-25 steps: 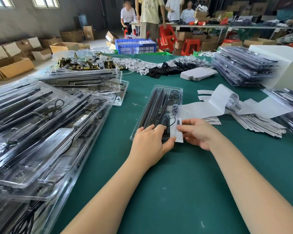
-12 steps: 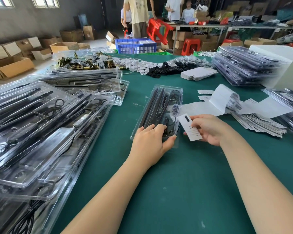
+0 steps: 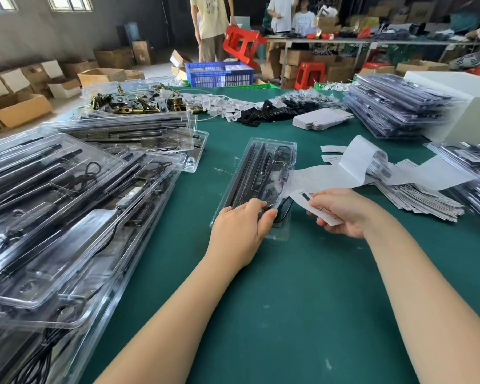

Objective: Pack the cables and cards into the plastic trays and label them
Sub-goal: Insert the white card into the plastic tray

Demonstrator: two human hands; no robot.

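Far left on the green worktop (image 3: pixel 302 300): heaped clear trays (image 3: pixel 67 217) already filled with black cables, probably parked aside as work waiting for labels. Toward the middle, a single plastic tray (image 3: pixel 257 173) lying lengthwise, pinned at its near end by the left hand (image 3: pixel 240 225), fingers curled over the rim and clamped on it, seemingly to stop the light shell sliding while the label goes on. Transparent, thin-walled and glossy, moulded into long channels; black rods side by side in the left channels, a coiled black cable (image 3: pixel 284 153) at the far right corner, a loop of cable spilling over the near right edge. Just right of the tray, held clear of it: a small white label (image 3: pixel 315 207) with a dark bar and fine print, pinched in the right hand (image 3: pixel 341 212) between thumb and fingers, tilted toward the tray, likely being lined up before sticking. Both hands apart, tray edge between them. Further right, a curling white backing strip (image 3: pixel 355 162) with barcodes, kept within reach, beside a fan of printed cards (image 3: pixel 419 198); beyond, stacked finished packs (image 3: pixel 394 106).
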